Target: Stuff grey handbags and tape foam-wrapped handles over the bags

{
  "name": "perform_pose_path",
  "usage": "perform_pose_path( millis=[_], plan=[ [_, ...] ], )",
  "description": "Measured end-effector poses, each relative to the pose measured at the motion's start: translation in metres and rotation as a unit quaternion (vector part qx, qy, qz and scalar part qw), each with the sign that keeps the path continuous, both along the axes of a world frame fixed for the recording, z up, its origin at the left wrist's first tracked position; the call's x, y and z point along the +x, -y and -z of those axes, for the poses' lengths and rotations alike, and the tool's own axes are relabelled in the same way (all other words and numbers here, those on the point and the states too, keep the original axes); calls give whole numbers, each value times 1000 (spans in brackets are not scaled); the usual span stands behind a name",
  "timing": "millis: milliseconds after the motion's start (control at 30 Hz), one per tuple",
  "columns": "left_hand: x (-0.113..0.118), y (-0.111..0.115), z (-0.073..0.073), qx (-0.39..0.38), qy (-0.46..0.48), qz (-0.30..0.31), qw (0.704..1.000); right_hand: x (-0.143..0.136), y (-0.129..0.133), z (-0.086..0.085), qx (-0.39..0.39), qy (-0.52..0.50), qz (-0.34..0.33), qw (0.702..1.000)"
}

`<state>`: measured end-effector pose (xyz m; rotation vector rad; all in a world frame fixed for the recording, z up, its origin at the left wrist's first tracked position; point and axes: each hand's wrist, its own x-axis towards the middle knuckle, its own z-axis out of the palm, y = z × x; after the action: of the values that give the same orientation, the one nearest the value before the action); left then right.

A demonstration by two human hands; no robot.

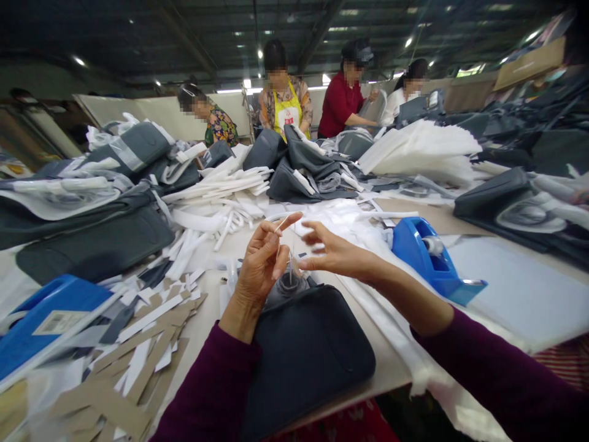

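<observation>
A thin white string (282,224) is pinched between the thumb and fingers of my left hand (258,261), its end sticking up past the fingertips. Just to the right, my right hand (338,250) has its fingers apart, slightly blurred, with nothing visible in them. Below both hands a dark blue-grey bag (317,353) lies flat at the table's front edge. Beyond its far edge, partly behind my left hand, sits a round, plastic-wrapped dark bundle (289,282); I cannot tell what it is.
Blue tape dispensers stand right (421,258) and left (55,322). Brown and white card strips (151,344) cover the left side. White foam tubes (230,190), foam sheets (418,150) and dark bags (96,236) are piled farther back. Several people work behind the piles.
</observation>
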<state>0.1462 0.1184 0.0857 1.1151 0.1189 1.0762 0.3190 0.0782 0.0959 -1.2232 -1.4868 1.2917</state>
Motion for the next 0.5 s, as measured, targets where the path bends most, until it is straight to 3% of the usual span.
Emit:
perform_pose_path(
  millis=[67,133,200,367,500],
  plan=[
    [0,-1,1,-4,7,-6,1000,-2,-9,-7,78,-12,-50,996],
    [0,-4,2,-12,20,-22,1000,-8,-16,-8,84,-69,-145,983],
    [0,-7,3,-16,22,-39,999,-17,-21,-4,64,-125,-182,973],
    [-1,-9,4,-17,16,-28,999,-34,-28,8,48,-180,-109,976],
    [-3,-12,4,-20,27,-50,998,-29,-37,7,39,-192,-71,978]
  ],
)
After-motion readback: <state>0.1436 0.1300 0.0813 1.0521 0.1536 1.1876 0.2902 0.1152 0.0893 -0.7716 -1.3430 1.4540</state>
